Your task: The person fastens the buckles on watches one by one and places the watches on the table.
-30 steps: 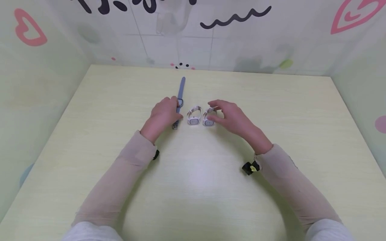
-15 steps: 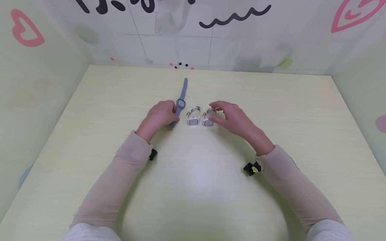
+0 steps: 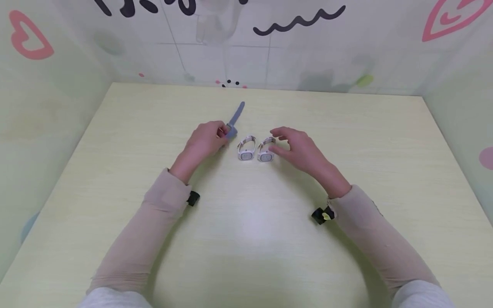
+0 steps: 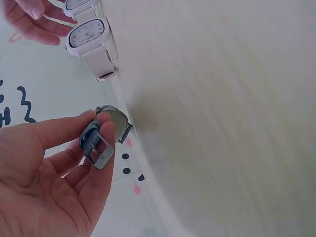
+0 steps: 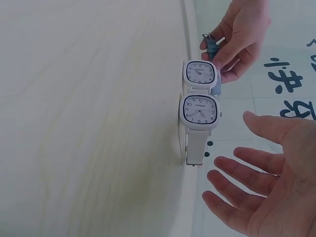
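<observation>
My left hand (image 3: pixel 201 140) pinches the buckle end of a blue-strapped wristwatch (image 3: pixel 237 113); its free strap end points to the back right. In the left wrist view, the strap end with the metal buckle (image 4: pixel 102 155) is curled up between thumb and fingers, and the back of the case (image 4: pixel 118 123) shows. Two white wristwatches stand side by side with buckled straps: the left one (image 3: pixel 246 156) and the right one (image 3: pixel 265 157). My right hand (image 3: pixel 298 147) is beside the right white watch, fingers spread and loosely bent, holding nothing; the right wrist view shows a gap between them.
The pale wooden table (image 3: pixel 254 239) carries the watches near its middle. A back wall (image 3: pixel 246 64) with black lettering and side walls with pink hearts enclose it. A small black camera (image 3: pixel 322 215) sits under the right wrist, another (image 3: pixel 193 198) under the left.
My left hand has slid to the buckle end of the blue watch and tipped it over, so its dial no longer shows and its strap slants right. The right hand has barely moved.
</observation>
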{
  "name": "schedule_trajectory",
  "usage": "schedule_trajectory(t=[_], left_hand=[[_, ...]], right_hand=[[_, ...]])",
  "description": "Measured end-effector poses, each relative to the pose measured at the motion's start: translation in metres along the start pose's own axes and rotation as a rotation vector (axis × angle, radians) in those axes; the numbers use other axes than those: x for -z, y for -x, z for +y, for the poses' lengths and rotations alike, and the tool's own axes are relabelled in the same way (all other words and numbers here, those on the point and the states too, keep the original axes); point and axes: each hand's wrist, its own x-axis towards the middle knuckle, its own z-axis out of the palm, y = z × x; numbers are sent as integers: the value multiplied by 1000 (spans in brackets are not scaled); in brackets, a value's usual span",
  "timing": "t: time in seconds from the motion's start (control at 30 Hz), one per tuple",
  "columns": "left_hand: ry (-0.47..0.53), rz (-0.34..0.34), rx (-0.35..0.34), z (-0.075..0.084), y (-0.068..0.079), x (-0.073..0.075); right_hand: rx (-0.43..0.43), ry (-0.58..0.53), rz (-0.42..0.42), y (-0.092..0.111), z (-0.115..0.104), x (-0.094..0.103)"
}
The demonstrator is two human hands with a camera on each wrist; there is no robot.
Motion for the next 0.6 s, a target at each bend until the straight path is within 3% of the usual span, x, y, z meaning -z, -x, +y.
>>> schedule_trajectory(t=[0.27,0.6], left_hand=[[40,111,-74,6,5,4],[29,194,-148,14,13,8]], right_hand=[[-26,-9,0,3,-1,2],[-10,-15,20,3,-3,1]])
